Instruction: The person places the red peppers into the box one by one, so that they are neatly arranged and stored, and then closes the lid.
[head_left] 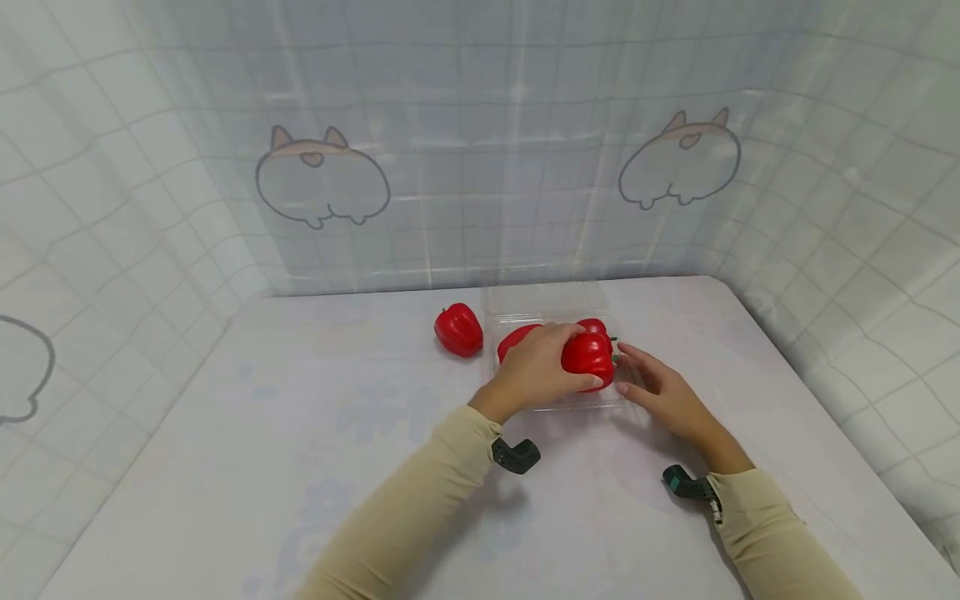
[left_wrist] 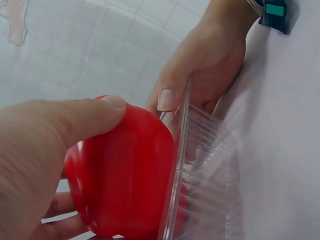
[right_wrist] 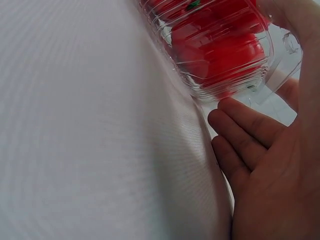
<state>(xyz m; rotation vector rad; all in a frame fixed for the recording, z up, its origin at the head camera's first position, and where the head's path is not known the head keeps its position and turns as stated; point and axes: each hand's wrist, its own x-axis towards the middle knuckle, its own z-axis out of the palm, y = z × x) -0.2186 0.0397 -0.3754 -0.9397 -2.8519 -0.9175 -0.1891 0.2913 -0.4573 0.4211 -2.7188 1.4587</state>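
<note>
My left hand (head_left: 542,365) grips a red bell pepper (head_left: 588,360), thumb on the near side and fingers round the far side. That pepper is at the right part of a clear plastic clamshell box (head_left: 570,405). Other red bell peppers lie in the box, one at its left (head_left: 517,337) and one behind the gripped pepper (head_left: 592,324). My right hand (head_left: 667,404) is at the box's right end. In the right wrist view, its fingers (right_wrist: 245,127) extend nearly straight beside the box end, and the thumb is near the rim.
Another red bell pepper (head_left: 459,331) lies on the white table (head_left: 300,433) just left of the box. The box's clear lid (head_left: 547,297) is folded back toward the rear curtain (head_left: 480,167). Grid-patterned curtains also hang at both sides.
</note>
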